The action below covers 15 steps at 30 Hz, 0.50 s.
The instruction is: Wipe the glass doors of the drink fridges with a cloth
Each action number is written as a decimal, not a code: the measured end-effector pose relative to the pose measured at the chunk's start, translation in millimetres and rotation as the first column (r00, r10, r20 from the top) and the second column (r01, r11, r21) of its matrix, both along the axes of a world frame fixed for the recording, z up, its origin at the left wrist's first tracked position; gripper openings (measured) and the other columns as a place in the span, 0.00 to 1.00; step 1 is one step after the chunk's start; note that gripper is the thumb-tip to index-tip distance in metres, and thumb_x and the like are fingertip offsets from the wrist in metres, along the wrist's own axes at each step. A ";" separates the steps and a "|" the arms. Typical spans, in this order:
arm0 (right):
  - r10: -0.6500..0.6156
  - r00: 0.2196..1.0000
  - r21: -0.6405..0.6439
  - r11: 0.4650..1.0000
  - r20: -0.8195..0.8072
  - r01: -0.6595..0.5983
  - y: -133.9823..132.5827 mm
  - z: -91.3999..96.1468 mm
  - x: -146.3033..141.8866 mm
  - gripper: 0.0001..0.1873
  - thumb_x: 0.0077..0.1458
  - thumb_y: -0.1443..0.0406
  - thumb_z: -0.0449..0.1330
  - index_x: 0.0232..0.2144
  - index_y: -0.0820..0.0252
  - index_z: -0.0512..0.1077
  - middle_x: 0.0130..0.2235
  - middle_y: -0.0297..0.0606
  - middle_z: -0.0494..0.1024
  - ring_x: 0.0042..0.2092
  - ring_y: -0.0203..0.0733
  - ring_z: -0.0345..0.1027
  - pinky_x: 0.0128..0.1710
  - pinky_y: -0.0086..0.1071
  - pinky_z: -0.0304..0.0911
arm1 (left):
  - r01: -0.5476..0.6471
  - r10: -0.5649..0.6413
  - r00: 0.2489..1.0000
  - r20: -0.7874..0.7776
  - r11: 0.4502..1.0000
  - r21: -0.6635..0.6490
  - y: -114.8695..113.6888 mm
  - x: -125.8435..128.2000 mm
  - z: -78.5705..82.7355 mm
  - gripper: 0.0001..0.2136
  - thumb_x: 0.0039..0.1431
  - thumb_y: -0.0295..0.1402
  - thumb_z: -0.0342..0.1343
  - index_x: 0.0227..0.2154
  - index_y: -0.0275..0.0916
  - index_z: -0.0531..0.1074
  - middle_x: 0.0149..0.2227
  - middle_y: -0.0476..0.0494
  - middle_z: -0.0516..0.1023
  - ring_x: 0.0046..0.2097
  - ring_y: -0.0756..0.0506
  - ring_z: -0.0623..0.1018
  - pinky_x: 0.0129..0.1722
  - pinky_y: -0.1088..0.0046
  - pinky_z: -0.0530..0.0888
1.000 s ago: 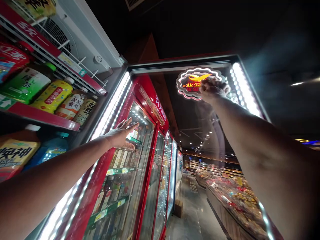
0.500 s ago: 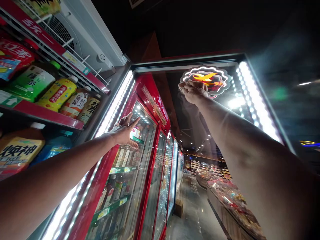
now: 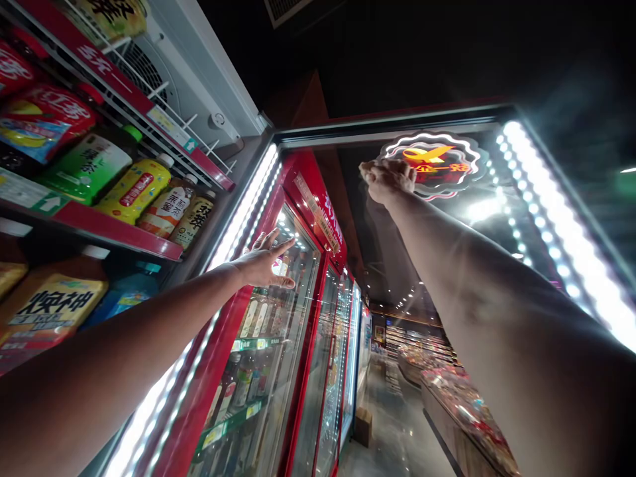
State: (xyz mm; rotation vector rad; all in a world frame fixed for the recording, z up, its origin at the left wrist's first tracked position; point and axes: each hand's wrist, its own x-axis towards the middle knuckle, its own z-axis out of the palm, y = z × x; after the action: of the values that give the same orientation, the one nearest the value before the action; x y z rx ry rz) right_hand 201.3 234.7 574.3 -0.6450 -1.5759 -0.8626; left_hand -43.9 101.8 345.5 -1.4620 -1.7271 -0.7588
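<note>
The open glass door (image 3: 497, 265) of the drinks cooler is the landmark here. Its lower part is cut off behind the right forearm, and its pane is hard to read because reflections and the store aisle show through it. What the right hand (image 3: 388, 182) grips cannot be made out: the fingers are curled shut against the pane near the door's top edge, just beside the glowing round logo (image 3: 432, 163). Left of the door, the lit door frame strip (image 3: 238, 218) marks the cooler's edge, and bottles (image 3: 134, 189) lie tilted on the red shelf (image 3: 114, 228) inside, the nearest ones cropped by the picture's edge. Between door and frame there is free space. The left hand (image 3: 263, 260) is stretched out flat, fingers spread and empty, over the neighbouring red cooler (image 3: 298, 371), beside the frame strip. Both arms reach upward, nearly straight.
</note>
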 end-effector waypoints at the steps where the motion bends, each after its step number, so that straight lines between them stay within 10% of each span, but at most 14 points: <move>1: 0.018 0.997 -0.018 1.000 -0.080 -0.019 -0.9 3.0 -2.8 0.30 0.69 0.52 0.39 0.63 0.49 0.69 0.71 0.42 0.61 0.67 0.67 0.47 0.64 0.66 0.45 | -0.008 0.009 1.000 -0.012 1.000 0.016 -0.2 -1.2 1.0 0.54 0.48 0.67 0.61 0.74 0.60 0.43 0.78 0.46 0.38 0.75 0.24 0.50 0.70 0.44 0.60; 9: 0.028 0.997 0.071 0.997 0.067 -0.033 -6.6 13.9 -39.7 0.30 0.68 0.49 0.42 0.65 0.44 0.68 0.72 0.34 0.60 0.68 0.64 0.49 0.66 0.61 0.46 | -0.001 0.003 0.999 -0.036 0.997 0.076 -6.1 -9.0 18.6 0.55 0.44 0.57 0.70 0.73 0.58 0.47 0.76 0.41 0.49 0.71 0.28 0.60 0.67 0.49 0.66; 15: 0.055 0.994 0.057 0.997 -0.090 -0.050 -5.3 24.6 -72.6 0.32 0.69 0.53 0.39 0.66 0.56 0.66 0.71 0.54 0.57 0.69 0.76 0.42 0.59 0.77 0.38 | -0.034 0.034 0.999 -0.003 0.998 0.050 -8.7 -3.2 20.7 0.53 0.45 0.54 0.71 0.72 0.55 0.51 0.75 0.43 0.50 0.73 0.28 0.56 0.69 0.52 0.64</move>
State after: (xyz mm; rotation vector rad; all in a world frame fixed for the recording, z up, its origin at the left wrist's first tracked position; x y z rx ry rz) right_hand 128.8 229.4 598.9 -0.5938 -1.4760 -0.8234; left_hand -47.1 93.1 366.2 -1.3966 -1.7135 -0.7752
